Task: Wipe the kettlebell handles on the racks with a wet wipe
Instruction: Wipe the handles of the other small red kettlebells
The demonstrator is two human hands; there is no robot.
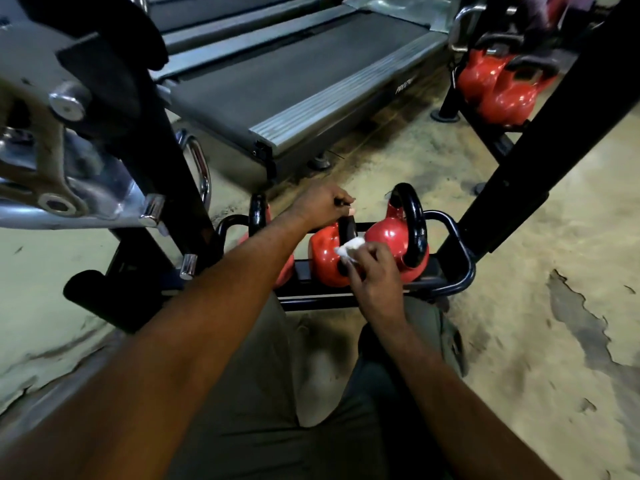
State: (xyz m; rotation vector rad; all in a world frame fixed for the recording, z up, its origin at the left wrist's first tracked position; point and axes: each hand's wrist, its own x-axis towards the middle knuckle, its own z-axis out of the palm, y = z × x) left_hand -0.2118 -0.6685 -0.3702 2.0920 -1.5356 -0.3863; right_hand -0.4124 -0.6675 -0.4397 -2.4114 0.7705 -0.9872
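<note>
The only writing is pale lettering on the side rail of the grey treadmill [311, 98], too blurred to read beyond what looks like "PRO". On the worn concrete floor [536, 237] in front of it, a low black tubular metal rack [462, 268] holds three glossy red kettlebells in a row. The left hand [323, 202] reaches in on a long, nearly straight forearm from the lower left. Its fingers are curled down over the top of the black handle [346, 230] of the middle red kettlebell [323, 259], gripping it. The right hand [375, 275] comes up from below with the wrist bent. Its fingers [375, 252] pinch a crumpled white wet wipe [349, 249] held against the near side of that same handle. The right-hand red kettlebell [389, 237] stands just beside it, and the left-hand one [258, 211] is mostly hidden behind the left forearm. More red kettlebells [498, 88] sit on a second rack at the upper right.
</note>
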